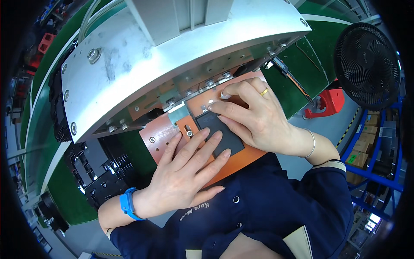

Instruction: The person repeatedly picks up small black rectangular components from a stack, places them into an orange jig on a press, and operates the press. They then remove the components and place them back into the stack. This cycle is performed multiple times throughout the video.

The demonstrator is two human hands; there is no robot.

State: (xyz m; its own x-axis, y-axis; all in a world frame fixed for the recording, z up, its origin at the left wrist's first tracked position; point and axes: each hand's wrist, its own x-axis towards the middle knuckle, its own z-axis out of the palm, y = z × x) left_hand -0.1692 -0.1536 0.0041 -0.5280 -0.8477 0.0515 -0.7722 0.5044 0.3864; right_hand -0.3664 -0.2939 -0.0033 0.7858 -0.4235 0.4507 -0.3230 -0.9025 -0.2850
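Observation:
My left hand (183, 172) lies with fingers stretched out and apart, the fingertips on a flat dark grey rectangular plate (227, 144) and the orange fixture beside it. The plate rests on an orange fixture base (237, 165) in front of the machine. My right hand (258, 118) is bent over the plate's far end, index finger and thumb close to its edge. A small white piece (224, 95) shows at a curled fingertip of that hand; its kind is unclear. Left of the plate, an orange slotted block (188, 129) carries a metal screw.
A large silver metal press frame (172, 60) arches over the far side. Black moulded parts (101, 168) lie at the left on the green bench. At the right are a digital caliper (280, 67), a red tape dispenser (325, 105), a black fan (366, 64) and a blue rack (379, 175) with boxes.

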